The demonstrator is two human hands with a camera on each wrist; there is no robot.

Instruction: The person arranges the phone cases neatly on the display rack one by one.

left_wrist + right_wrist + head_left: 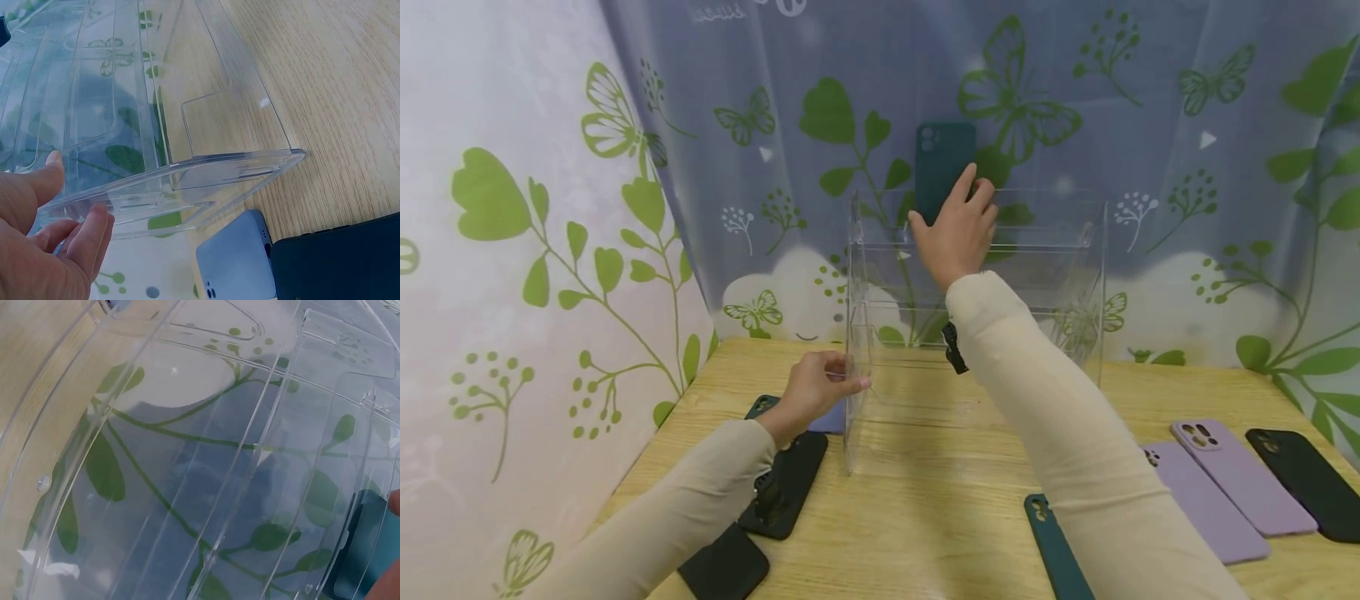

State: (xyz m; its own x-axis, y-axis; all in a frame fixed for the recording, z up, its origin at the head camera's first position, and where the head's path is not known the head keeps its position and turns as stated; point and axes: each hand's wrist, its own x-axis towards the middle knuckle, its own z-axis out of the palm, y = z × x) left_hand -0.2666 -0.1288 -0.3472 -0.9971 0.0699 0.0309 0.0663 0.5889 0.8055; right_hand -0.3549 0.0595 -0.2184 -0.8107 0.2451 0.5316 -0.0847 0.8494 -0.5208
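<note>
A clear acrylic display stand (977, 367) with stepped tiers stands on the table. My left hand (812, 385) pinches the front of its left side panel, thumb inside and fingers outside, as the left wrist view (181, 164) also shows for that panel. My right hand (961, 233) holds a teal phone case (942, 150) upright at the stand's top tier, camera cutouts at the upper left. The case's lower end is partly covered by the hand. In the right wrist view, only a corner of the teal case (362, 550) and some fingertips show.
Left of the stand lie black phone cases (797, 483) and a blue one (237, 256). At the right are lilac cases (1247, 483), a black case (1307, 483) and another teal case (1060, 550), partly under my right forearm. A patterned curtain (760, 200) hangs behind the table.
</note>
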